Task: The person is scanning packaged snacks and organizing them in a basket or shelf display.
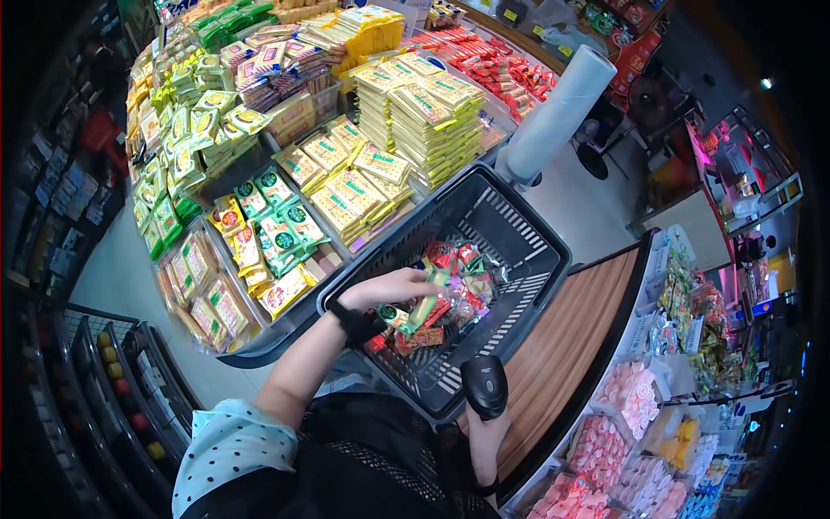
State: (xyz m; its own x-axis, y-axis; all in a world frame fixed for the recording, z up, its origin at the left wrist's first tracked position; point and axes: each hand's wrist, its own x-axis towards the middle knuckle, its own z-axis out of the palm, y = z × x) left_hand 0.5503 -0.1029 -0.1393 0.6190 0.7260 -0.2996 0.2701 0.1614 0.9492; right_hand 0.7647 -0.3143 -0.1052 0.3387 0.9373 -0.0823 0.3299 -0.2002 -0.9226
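Display bins (pixel 259 225) of wrapped snacks on our left. Our left hand (pixel 385 290) reaches into the black basket (pixel 527 238), fingers closed on a green snack packet (pixel 399 316) above the pile. Our right hand (pixel 486 437) grips the barcode scanner (pixel 485 386) beside the basket. Loose pinch, so the packet could slip back in.

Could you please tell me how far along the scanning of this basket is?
Done: cannot tell; no scanned pile shows. In hand: left hand holds a green packet over the basket; right hand holds the scanner. Left: the red packets in the basket.
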